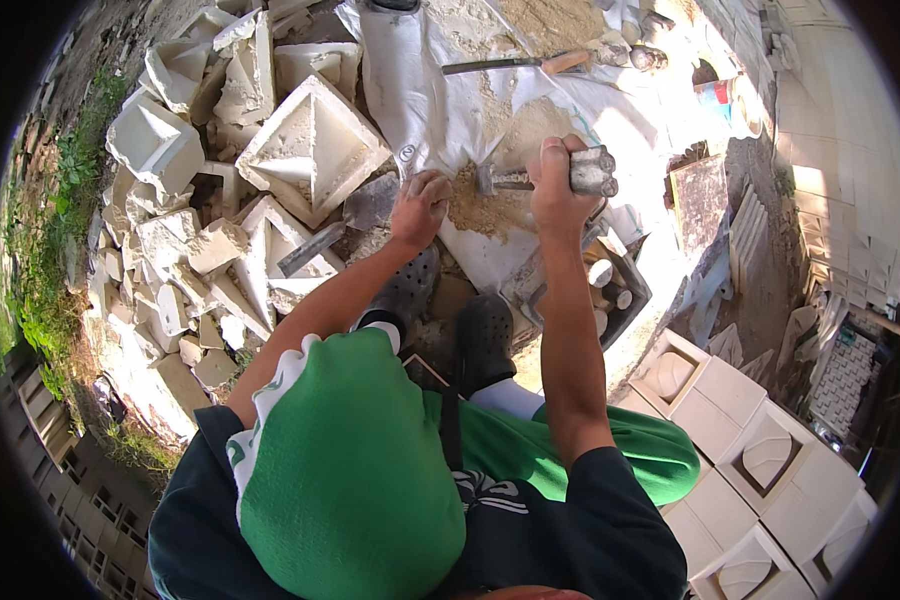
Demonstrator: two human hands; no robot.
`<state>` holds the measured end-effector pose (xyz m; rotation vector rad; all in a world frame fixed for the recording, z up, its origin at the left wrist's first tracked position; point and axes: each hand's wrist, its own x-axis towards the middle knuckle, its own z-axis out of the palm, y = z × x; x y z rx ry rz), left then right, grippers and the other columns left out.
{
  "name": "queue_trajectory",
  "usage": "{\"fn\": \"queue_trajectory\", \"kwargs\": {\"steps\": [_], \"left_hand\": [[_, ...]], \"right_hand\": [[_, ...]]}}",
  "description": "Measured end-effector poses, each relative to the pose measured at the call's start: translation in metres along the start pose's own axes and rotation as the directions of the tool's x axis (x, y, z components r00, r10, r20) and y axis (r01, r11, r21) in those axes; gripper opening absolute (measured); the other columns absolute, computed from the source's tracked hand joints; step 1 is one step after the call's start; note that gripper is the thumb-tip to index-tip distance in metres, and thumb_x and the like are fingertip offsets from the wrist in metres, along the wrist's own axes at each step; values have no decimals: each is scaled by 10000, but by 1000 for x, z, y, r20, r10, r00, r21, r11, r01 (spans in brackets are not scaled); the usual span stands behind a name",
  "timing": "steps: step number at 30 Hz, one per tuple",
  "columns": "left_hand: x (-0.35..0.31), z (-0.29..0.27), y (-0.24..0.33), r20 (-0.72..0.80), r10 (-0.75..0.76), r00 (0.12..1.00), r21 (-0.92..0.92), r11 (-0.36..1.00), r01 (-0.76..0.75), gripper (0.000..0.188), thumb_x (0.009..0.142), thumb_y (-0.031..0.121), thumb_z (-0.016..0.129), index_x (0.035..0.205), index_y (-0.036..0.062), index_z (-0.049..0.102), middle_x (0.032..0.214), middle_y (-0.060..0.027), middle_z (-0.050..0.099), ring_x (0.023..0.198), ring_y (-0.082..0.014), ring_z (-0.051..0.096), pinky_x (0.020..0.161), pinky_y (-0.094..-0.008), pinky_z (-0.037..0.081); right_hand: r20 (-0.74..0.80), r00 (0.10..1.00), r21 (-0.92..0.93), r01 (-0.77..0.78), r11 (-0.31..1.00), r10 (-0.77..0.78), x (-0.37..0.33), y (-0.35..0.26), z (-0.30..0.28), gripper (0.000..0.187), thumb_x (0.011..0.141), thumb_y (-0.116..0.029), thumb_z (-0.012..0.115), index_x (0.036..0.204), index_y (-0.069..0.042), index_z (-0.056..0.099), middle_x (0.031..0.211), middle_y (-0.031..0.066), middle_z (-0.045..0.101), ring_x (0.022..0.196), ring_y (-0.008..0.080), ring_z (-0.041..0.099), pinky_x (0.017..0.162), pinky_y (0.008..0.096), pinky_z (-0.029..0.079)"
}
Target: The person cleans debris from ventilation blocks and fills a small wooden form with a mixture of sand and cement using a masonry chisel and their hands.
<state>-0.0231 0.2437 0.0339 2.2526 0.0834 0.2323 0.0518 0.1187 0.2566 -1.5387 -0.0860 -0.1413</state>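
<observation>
My left hand (420, 208) is closed, its fingers curled down at the edge of a white sheet (395, 95). Whatever lies under those fingers is hidden. Right beside it is a flat grey blade (373, 201), with a long grey strip (312, 250) just below. Wrapped in a fist, my right hand (560, 190) grips a tool whose end is a bundle of grey cylinders (594, 172). A short shaft leads left from that fist to a small metal head (485, 180). This head is over sandy material (485, 212) between my hands.
Broken white moulded blocks (313, 150) pile up on the left. A dark-handled tool (495, 65) lies across the sheet ahead. Right of my feet stands a dark tray (625, 300) with several cylindrical pieces. Cream blocks with recesses (767, 455) fill the lower right.
</observation>
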Motion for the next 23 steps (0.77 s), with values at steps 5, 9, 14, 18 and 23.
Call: {"fn": "queue_trajectory", "kwargs": {"steps": [5, 9, 14, 18, 23], "left_hand": [[-1, -3, -1, -6, -12, 1000, 15, 1000, 12, 375, 737, 118, 644, 1109, 113, 601, 1200, -51, 540, 1150, -278, 483, 974, -391, 396], [6, 0, -1, -26, 32, 999, -3, 999, -32, 368, 724, 111, 653, 1089, 107, 607, 1185, -51, 545, 1149, -279, 484, 973, -392, 397], [6, -2, 1, 7, 38, 999, -42, 998, -38, 382, 711, 98, 675, 1086, 103, 609, 1184, -65, 559, 1121, -310, 504, 951, -399, 413], [7, -12, -5, 81, 17, 997, -54, 998, -13, 407, 727, 109, 674, 1127, 111, 597, 1220, -73, 546, 1135, -312, 497, 967, -396, 406], [17, -45, 12, 244, 46, 969, 38, 998, -57, 476, 772, 187, 676, 1223, 127, 536, 1353, -122, 445, 1252, -324, 415, 1052, -394, 336]], "right_hand": [[-157, 987, 20, 17, 1000, -14, 4, -76, 11, 315, 809, -28, 479, 598, -120, 264, 488, -36, 252, 422, 69, 211, 429, 266, 201], [-182, 981, 198, -24, 980, 61, -4, -51, 4, 247, 829, -18, 508, 629, -96, 385, 546, -48, 338, 477, 44, 297, 445, 235, 242], [-163, 986, 164, -7, 986, 34, 0, 17, 4, 195, 848, -16, 563, 674, -71, 492, 618, -71, 445, 554, 9, 387, 473, 205, 293], [-212, 975, 181, -27, 983, 66, 4, -17, -14, 166, 838, -36, 593, 684, -53, 533, 618, -58, 489, 534, 16, 417, 457, 205, 308], [-256, 965, 86, 82, 993, -58, -2, -92, -31, 254, 829, -24, 497, 599, -62, 394, 483, -14, 349, 405, 75, 275, 410, 255, 245]]}}
